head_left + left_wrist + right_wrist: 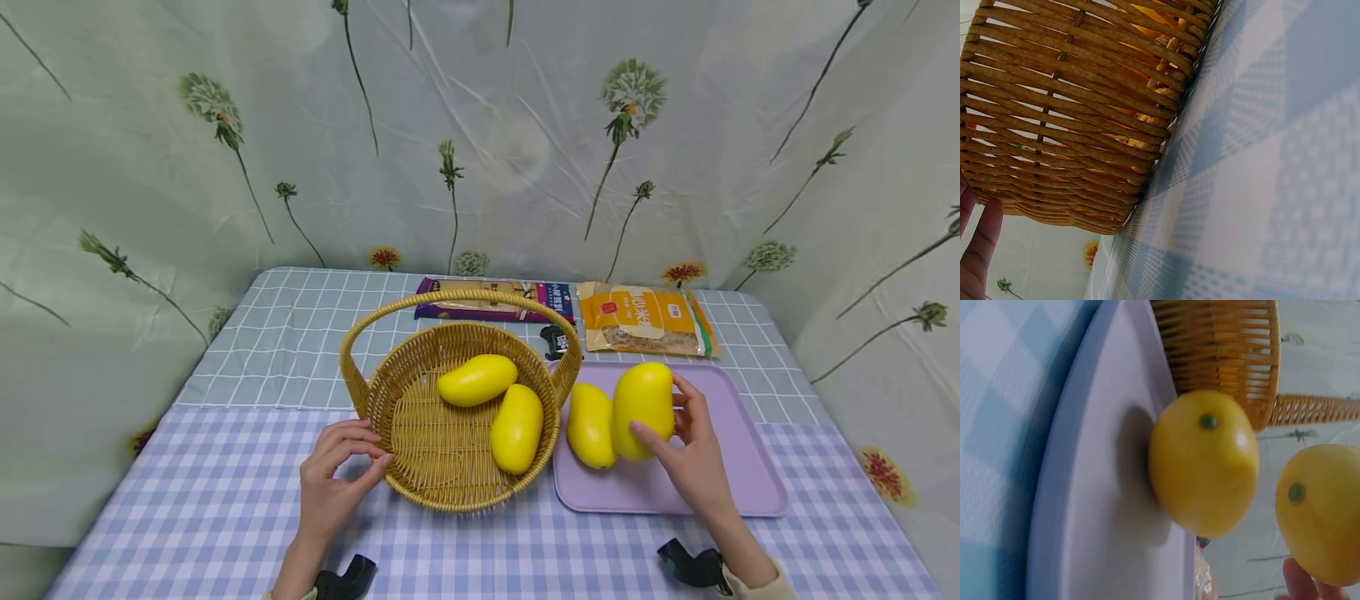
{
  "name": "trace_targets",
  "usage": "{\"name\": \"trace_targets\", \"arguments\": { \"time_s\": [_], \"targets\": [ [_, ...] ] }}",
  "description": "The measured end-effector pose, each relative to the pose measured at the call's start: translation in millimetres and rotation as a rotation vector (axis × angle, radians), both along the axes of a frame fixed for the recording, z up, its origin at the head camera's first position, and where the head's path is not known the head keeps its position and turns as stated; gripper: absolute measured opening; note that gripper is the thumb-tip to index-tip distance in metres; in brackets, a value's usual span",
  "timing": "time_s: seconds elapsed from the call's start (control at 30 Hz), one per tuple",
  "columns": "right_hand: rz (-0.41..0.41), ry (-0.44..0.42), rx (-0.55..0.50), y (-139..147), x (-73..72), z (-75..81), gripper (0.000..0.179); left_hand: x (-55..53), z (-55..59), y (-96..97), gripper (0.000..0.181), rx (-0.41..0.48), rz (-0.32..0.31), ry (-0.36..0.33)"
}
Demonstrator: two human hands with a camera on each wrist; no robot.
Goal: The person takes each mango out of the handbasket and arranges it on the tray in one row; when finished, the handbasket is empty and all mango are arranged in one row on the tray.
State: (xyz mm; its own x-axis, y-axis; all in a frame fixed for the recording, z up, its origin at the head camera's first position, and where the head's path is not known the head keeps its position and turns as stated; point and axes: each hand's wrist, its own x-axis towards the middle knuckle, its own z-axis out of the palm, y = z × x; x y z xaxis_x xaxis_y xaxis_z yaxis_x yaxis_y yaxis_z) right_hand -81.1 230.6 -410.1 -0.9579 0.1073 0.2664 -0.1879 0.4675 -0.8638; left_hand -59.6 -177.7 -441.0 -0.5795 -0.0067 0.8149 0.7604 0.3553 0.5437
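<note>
At the left rim of a round wicker basket (pixel 427 467) with a tall arched handle, my left hand (pixel 333 479) pinches the edge between thumb and fingers. Two yellow mangoes lie inside, one toward the back (pixel 477 380) and one at the right (pixel 517 429). My right hand (pixel 697 450) grips another mango (pixel 643 410), lifted above a lilac tray (pixel 750 496). A further mango (pixel 590 426) rests on the tray's left part, beside the basket. The right wrist view shows the held mango (pixel 1322 512) in the air, with fingertips under it, and the tray mango (pixel 1204 462) below.
Behind the basket lies a purple noodle packet (pixel 555 302), with an orange-labelled bag of grain (pixel 645 321) to its right. A small black packet (pixel 555 342) sits by the basket handle. A checked cloth (pixel 225 483) covers the table, and a floral curtain (pixel 517 167) hangs behind.
</note>
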Motion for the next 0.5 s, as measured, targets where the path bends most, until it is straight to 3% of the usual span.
{"name": "trace_targets", "arguments": {
  "time_s": [0.2, 0.5],
  "targets": [
    [-0.062, -0.051, 0.057, 9.5, -3.3, -5.6, 0.071, -0.4, 0.4, 0.2, 0.014, 0.000, 0.000, -0.005],
    [-0.098, -0.195, 0.077, 17.8, -9.3, -11.8, 0.074, 0.5, 3.6, 0.8, 0.014, -0.007, 0.010, 0.003]
  ]
}}
